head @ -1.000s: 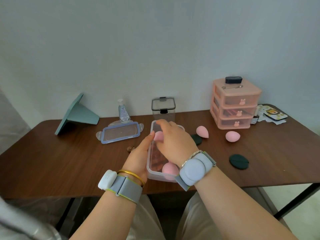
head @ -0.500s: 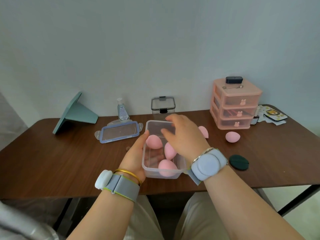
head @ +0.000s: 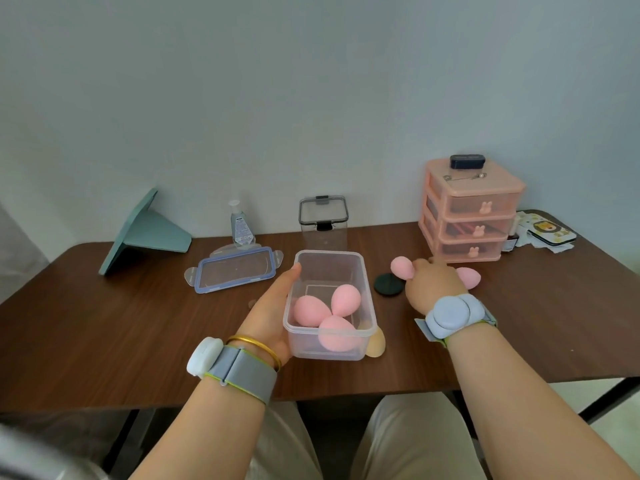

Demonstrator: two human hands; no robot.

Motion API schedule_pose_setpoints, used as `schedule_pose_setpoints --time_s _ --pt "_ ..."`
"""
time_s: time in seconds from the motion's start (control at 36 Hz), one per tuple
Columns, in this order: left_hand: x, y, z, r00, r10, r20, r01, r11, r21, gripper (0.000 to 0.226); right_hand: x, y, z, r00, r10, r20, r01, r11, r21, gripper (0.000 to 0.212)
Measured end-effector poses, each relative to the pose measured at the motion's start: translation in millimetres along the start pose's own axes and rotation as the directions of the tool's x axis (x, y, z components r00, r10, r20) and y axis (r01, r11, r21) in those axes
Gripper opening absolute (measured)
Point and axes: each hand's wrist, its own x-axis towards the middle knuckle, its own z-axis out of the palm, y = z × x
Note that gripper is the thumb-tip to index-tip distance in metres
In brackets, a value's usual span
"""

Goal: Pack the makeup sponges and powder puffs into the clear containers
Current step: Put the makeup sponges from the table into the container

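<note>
A clear rectangular container (head: 360,271) stands open at the table's middle with three pink egg-shaped sponges (head: 341,297) inside. My left hand (head: 270,317) holds its left wall, thumb up along the rim. To the right, my right hand (head: 433,285) pinches another pink sponge (head: 401,266) at its fingertips, low over the table. One more pink sponge (head: 471,276) lies just behind that hand, partly hidden. A dark green powder puff (head: 389,284) lies flat between the container and my right hand. A beige puff (head: 376,342) peeks out at the container's near right corner.
The container's blue-rimmed lid (head: 235,273) lies to the left. A tall clear canister (head: 323,223) with a black-rimmed lid and a sanitizer bottle (head: 241,225) stand at the back. A pink drawer unit (head: 471,216) is at the back right, a teal stand (head: 145,233) at the back left.
My right hand left the container after dropping a sponge in and moved right to the pink sponge on the table. The left hand stayed on the container.
</note>
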Motion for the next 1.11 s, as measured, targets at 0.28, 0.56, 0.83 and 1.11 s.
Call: schedule_pose_setpoints --time_s 0.28,0.56,0.83,1.11 --pt "4.6 4.4 1.7 0.999 0.026 0.020 -0.025 1.000 -0.015 0.037 13.3 -0.7 9.5 0.998 0.062 0.018 -0.064 0.993 0.101 0.030" --pt "6.5 4.6 -4.4 0.999 -0.046 0.028 0.046 0.999 0.015 0.047 14.4 -8.8 5.5 0.995 0.055 -0.084 -0.038 0.981 0.191 0.021" --pt "9.8 1.0 -6.7 0.999 0.027 0.039 -0.029 0.999 0.032 0.043 -26.6 -60.3 -52.7 0.877 -0.318 -0.360 0.462 0.763 0.451 0.035" --pt "9.2 -0.4 -2.3 0.998 0.045 0.046 -0.048 0.997 0.059 0.051 -38.5 -79.1 -39.1 0.793 -0.563 -0.232 0.604 0.776 0.183 0.034"
